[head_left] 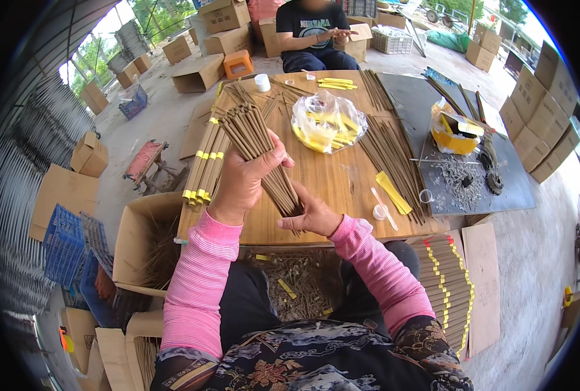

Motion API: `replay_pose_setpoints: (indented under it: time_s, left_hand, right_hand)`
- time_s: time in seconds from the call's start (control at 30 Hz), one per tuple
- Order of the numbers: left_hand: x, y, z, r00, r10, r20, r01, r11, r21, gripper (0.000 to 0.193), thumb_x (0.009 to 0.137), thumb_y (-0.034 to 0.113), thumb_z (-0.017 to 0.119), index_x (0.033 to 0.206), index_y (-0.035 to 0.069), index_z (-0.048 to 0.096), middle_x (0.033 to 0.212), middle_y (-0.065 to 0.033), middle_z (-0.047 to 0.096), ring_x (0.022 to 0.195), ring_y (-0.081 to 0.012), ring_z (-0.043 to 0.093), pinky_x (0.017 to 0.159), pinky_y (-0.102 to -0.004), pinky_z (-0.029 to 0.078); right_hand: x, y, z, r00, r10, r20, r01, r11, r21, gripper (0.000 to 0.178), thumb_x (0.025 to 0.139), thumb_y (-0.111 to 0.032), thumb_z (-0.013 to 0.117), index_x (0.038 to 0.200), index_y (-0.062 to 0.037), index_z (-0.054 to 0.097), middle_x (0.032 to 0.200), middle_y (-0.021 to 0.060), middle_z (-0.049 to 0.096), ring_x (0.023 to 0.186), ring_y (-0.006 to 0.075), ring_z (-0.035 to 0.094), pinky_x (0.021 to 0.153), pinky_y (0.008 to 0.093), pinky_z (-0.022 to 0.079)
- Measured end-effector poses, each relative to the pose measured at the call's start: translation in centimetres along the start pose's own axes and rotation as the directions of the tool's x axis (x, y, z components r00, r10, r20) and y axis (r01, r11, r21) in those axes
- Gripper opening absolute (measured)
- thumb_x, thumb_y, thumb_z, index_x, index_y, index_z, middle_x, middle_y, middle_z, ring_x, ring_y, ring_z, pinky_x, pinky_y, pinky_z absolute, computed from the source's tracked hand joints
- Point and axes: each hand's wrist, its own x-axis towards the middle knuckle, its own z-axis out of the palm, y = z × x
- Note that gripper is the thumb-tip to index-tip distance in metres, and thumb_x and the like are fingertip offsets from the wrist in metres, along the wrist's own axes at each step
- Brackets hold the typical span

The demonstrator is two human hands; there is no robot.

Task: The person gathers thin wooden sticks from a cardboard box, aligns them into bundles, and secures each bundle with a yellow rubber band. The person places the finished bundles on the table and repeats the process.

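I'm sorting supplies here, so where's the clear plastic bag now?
In the head view, the clear plastic bag lies on the wooden table, right of the held stick bundle and left of loose brown sticks.

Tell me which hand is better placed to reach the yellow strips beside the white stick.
Right, most likely: the right hand is nearer the yellow strips and at the lower end of the brown stick bundle, while the left hand is wrapped around it farther up.
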Motion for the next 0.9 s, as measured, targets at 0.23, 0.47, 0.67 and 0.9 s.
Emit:
replay_pose_setpoints:
  time_s: [0.23, 0.47, 0.67, 0.9]
  left_hand:
    - [-1.6, 0.3, -3.3, 0.978, -0.180, -0.103, 0.111, 0.873, -0.474, 0.020, 0.079, 0.008, 0.062, 0.097, 0.008, 0.054, 0.083, -0.0069, 0.059, 0.078, -0.0209, 0.060, 0.072, -0.0344, 0.052]
    - [-8.3, -4.3, -2.6, 0.853, -0.441, -0.279, 0.263, 0.826, -0.499, 0.030, 0.078, 0.006, 0.060, 0.106, 0.009, 0.050, 0.078, -0.0061, 0.055, 0.072, -0.0194, 0.057, 0.066, -0.0353, 0.050]
    - [-10.7, -3.7, -1.8, 0.857, -0.450, -0.250, 0.262, 0.799, -0.542, 0.023, 0.077, 0.005, 0.060, 0.097, 0.007, 0.047, 0.074, -0.0055, 0.053, 0.062, -0.0181, 0.055, 0.059, -0.0336, 0.050]
    - [-12.2, -4.1, -1.9, 0.863, -0.429, -0.268, 0.208, 0.783, -0.587, 0.033, 0.075, 0.001, 0.056, 0.106, 0.005, 0.043, 0.075, -0.0068, 0.053, 0.063, -0.0175, 0.054, 0.062, -0.0333, 0.050]
  right_hand:
    - [-3.1, -1.4, 3.3, 0.890, 0.188, 0.416, -0.408, 0.736, 0.540, 0.019, 0.076, -0.005, 0.065, 0.091, -0.0008, 0.053, 0.072, 0.0048, 0.059, 0.059, 0.0122, 0.058, 0.054, 0.0226, 0.048]
    - [-4.7, -0.5, 6.8, 0.940, 0.265, 0.214, -0.326, 0.883, 0.339, 0.020, 0.077, -0.004, 0.062, 0.092, -0.0018, 0.050, 0.068, 0.0044, 0.056, 0.054, 0.0126, 0.056, 0.050, 0.0252, 0.048]
    - [-6.8, -1.3, 7.8, 0.880, 0.287, 0.379, -0.472, 0.625, 0.621, 0.032, 0.076, 0.000, 0.060, 0.102, -0.0003, 0.042, 0.073, 0.0057, 0.055, 0.059, 0.0136, 0.057, 0.053, 0.0259, 0.049]
    - [-7.5, -1.3, 9.5, 0.893, 0.268, 0.362, -0.446, 0.631, 0.635, 0.029, 0.076, 0.000, 0.059, 0.099, -0.0007, 0.043, 0.073, 0.0059, 0.054, 0.060, 0.0146, 0.058, 0.054, 0.0263, 0.049]
